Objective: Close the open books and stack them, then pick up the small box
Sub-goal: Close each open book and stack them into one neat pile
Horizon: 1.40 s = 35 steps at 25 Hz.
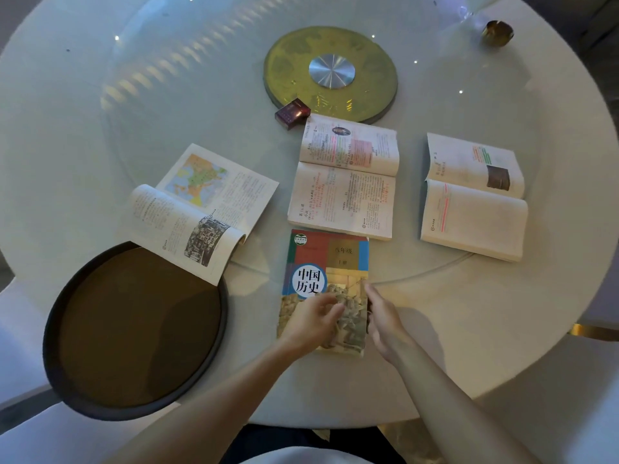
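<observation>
A closed history book point(330, 262) with a colourful cover lies near the table's front. My left hand point(311, 321) rests on its lower cover with fingers loosely curled. My right hand point(382, 318) touches the book's right edge, fingers wrapped along it. Three open books lie further back: one with a map point(207, 202) at the left, one with red-marked text point(345, 179) in the middle, one point(472, 199) at the right. The small dark red box point(292, 113) sits behind the middle book.
A round dark tray point(50, 329) overhangs the table's front left edge, and the left open book lies partly on it. A gold disc point(368, 65) marks the centre of the glass turntable. A small brass cup point(497, 33) stands far right.
</observation>
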Each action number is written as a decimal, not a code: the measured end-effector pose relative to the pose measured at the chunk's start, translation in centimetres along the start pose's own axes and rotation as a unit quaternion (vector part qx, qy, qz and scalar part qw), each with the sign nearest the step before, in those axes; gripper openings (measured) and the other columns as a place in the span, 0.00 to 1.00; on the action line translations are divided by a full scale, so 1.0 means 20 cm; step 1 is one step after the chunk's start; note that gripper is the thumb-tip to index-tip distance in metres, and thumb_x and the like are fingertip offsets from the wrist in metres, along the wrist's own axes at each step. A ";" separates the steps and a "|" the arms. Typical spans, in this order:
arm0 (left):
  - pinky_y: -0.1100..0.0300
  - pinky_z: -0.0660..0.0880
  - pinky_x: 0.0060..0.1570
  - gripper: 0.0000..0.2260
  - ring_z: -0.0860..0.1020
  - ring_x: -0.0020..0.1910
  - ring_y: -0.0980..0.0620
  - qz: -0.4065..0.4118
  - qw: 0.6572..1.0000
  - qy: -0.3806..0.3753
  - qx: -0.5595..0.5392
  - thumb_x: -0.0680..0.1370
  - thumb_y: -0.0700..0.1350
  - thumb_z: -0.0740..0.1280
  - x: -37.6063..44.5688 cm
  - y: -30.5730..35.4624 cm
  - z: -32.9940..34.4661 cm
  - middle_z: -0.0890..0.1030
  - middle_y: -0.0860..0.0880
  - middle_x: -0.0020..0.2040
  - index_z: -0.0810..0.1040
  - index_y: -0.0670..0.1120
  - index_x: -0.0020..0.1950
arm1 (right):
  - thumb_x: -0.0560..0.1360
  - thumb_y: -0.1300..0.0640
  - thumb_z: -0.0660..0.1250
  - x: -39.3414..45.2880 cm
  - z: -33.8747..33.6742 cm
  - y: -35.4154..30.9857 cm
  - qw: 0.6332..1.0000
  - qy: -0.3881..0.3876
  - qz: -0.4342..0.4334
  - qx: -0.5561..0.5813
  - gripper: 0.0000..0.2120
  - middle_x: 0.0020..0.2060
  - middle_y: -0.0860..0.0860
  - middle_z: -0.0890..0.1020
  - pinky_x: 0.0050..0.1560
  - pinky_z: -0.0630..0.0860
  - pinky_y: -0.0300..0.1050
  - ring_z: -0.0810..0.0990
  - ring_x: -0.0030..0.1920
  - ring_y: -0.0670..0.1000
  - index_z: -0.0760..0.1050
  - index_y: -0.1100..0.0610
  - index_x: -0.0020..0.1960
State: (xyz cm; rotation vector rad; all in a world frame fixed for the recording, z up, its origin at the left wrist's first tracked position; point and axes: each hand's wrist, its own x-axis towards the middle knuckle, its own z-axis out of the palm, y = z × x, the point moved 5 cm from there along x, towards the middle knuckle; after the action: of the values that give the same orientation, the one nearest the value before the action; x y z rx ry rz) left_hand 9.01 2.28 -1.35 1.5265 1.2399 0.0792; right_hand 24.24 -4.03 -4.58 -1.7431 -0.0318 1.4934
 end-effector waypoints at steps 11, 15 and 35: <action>0.57 0.75 0.59 0.13 0.75 0.62 0.46 0.038 0.988 -0.024 0.148 0.79 0.49 0.68 0.06 -0.11 -0.05 0.77 0.48 0.60 0.80 0.46 0.61 | 0.83 0.54 0.63 -0.04 -0.06 -0.06 0.969 0.048 -0.059 -0.236 0.11 0.50 0.50 0.86 0.57 0.78 0.50 0.83 0.55 0.52 0.84 0.53 0.50; 0.52 0.78 0.58 0.14 0.76 0.59 0.49 0.047 0.981 -0.042 0.185 0.80 0.53 0.65 0.13 0.01 0.00 0.76 0.48 0.62 0.77 0.50 0.64 | 0.83 0.54 0.63 -0.04 -0.18 -0.07 0.970 0.048 -0.051 -0.232 0.13 0.41 0.47 0.82 0.46 0.74 0.45 0.80 0.47 0.50 0.81 0.49 0.41; 0.55 0.73 0.63 0.25 0.76 0.66 0.46 -0.003 0.988 -0.034 0.153 0.79 0.52 0.69 0.83 0.79 0.43 0.76 0.42 0.68 0.72 0.45 0.74 | 0.78 0.62 0.72 0.40 -1.01 -0.84 0.934 0.109 -0.203 -0.274 0.05 0.48 0.55 0.86 0.50 0.73 0.42 0.82 0.48 0.53 0.85 0.63 0.50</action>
State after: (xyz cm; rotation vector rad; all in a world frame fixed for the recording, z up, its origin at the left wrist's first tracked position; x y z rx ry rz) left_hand 31.90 10.85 -1.66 1.7733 1.2434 -0.1738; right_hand 51.31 -0.03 -2.03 -2.1623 -0.7108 1.0315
